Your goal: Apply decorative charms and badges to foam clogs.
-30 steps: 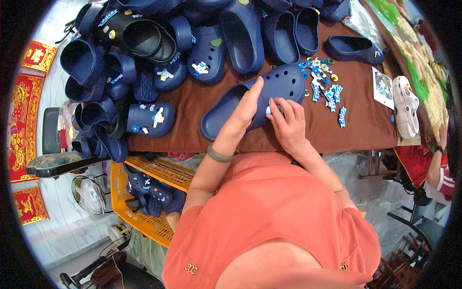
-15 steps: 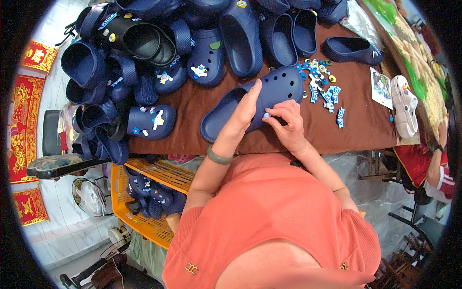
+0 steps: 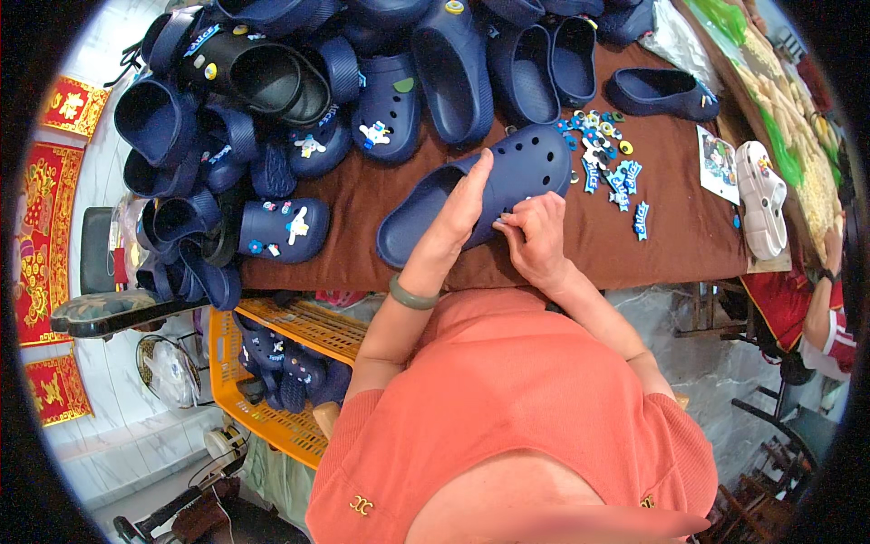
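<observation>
Navy clog (image 3: 517,170) sitting by the near edge of the brown surface (image 3: 684,245), long axis on a slant, toe toward the far right corner, heel toward the near left. Left hand (image 3: 460,213) is across its middle, fingers straight and together, thumb hidden so can't tell if it grips; right hand (image 3: 535,238) pinches a mostly covered pale bit (image 3: 502,219) against its near side.

White lettering legible on blue banner-shaped charms (image 3: 641,221) lying loose on the brown cloth (image 3: 689,245); similar lettered charm on the black clog (image 3: 249,63), upper left; gold characters on the upper red wall panel (image 3: 69,106) and lower red wall panel (image 3: 56,390), far left. Picture card (image 3: 717,163), right: any print too small to read.
</observation>
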Motion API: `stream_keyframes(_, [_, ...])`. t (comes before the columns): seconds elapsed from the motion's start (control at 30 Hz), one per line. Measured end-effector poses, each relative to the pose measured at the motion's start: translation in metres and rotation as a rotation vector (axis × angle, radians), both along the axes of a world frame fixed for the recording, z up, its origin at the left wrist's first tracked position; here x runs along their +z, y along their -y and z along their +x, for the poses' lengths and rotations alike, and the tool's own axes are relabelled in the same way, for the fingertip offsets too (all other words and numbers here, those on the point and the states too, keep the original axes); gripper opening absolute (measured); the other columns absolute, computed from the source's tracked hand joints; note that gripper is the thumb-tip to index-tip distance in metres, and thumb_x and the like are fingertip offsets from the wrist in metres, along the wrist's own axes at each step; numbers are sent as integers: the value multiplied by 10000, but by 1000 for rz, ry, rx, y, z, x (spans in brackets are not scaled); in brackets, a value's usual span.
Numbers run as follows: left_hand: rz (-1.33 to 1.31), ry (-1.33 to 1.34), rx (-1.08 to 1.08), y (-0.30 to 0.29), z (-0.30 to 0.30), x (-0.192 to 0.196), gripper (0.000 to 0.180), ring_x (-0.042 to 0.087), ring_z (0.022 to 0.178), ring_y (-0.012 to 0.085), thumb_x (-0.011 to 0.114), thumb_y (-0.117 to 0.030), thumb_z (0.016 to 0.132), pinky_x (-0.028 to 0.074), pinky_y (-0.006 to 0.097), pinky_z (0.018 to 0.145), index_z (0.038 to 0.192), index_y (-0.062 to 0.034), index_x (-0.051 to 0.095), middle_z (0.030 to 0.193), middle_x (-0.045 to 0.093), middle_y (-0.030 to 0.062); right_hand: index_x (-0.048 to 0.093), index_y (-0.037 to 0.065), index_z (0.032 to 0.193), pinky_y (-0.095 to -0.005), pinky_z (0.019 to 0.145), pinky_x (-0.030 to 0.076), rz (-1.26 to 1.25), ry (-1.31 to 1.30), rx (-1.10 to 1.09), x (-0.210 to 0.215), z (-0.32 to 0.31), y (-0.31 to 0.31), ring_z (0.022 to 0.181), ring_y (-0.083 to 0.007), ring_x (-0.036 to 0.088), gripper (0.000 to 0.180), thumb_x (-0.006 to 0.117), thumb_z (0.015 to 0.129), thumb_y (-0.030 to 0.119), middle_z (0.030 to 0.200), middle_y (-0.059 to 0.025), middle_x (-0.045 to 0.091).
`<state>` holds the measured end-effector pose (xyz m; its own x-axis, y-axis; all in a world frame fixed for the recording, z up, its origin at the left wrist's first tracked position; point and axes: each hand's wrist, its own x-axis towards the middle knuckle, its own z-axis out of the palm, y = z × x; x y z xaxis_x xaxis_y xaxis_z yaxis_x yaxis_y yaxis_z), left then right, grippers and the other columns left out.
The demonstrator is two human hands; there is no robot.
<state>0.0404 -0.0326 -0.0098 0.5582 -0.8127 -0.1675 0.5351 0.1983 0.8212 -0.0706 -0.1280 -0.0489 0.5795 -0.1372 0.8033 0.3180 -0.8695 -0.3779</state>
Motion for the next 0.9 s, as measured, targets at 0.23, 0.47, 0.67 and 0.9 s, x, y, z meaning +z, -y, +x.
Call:
stream_keyframes(0.23, [1, 36, 8, -2, -2, -3, 511, 652, 989, 204, 378, -430, 1036, 523, 337, 891, 1230, 1, 571, 1160, 644, 120, 563, 92, 866, -410, 766, 367, 105, -51, 97, 7, -4, 5, 782, -272, 517, 275, 782, 700, 93, 821, -66, 540])
stream_keyframes(0.47, [-21, 67, -40, -2, 2, -5, 530, 648, 1006, 213, 344, -436, 1041, 518, 341, 902, 1246, 0, 565, 1164, 644, 132, 550, 84, 870, -399, 721, 360, 65, -218, 111, 17, 0, 11, 759, -269, 495, 269, 779, 734, 115, 798, -66, 522])
stream_keyframes(0.67, [-22, 69, -20, 2, -1, -4, 548, 635, 1031, 203, 306, -432, 1048, 508, 326, 906, 1234, 9, 574, 1170, 640, 131, 553, 73, 888, -391, 722, 365, 106, -163, 83, 9, 0, 7, 782, -278, 501, 245, 756, 752, 83, 827, -77, 540])
stream_keyframes(0.9, [-51, 104, -53, 1, 0, -3, 528, 630, 1039, 185, 326, -431, 1047, 498, 320, 926, 1238, -3, 569, 1187, 633, 113, 584, 74, 973, -394, 753, 386, 211, -151, 56, 4, -1, 6, 862, -292, 522, 307, 774, 732, 89, 921, -82, 574])
